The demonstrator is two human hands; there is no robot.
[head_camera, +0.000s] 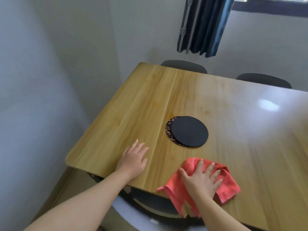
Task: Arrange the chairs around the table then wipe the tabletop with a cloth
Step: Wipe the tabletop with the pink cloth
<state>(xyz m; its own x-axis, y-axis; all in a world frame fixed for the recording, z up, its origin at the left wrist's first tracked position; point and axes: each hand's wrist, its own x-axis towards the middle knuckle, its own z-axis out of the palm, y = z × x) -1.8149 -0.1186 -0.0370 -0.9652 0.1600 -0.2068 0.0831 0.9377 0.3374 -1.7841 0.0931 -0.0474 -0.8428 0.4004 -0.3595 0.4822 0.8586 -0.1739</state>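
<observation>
Head view: the right hand (202, 179) lies flat with fingers spread, pressing the pink cloth (228, 184) onto the table (250, 130) at its near edge, part of the cloth hanging over. The left hand (133, 160) rests open, palm down, bracing on the wood just beside it. Two round mats (188, 131) lie stacked near the centre. Two chairs (184, 65) are tucked in at the far side. Recommended: keep even pressure, use overlapping strokes, and lift the mats to wipe beneath.
</observation>
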